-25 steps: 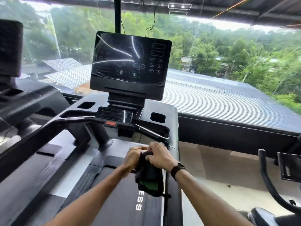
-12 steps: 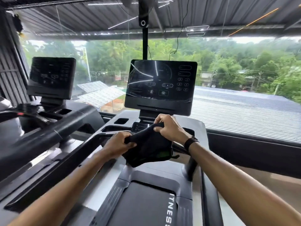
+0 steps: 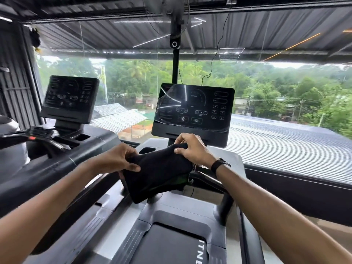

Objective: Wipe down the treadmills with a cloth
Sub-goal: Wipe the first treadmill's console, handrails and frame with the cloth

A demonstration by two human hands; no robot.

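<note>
A dark cloth point(image 3: 158, 174) is held in the air between both hands, just below the lower edge of the treadmill console point(image 3: 192, 109). Its left end is pinched by the left hand point(image 3: 116, 159); its upper right edge is held in the grip of the right hand point(image 3: 190, 149). Open room is seen above the belt point(image 3: 167, 244). A second console point(image 3: 69, 98) stands well apart at the left.

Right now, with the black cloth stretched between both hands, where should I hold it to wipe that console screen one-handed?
Probably bunch the cloth at its upper right corner, where the right hand already pinches it, nearest the console screen. Come from the cloth's near side, palm behind the flat middle; the left hand can let go.
</note>
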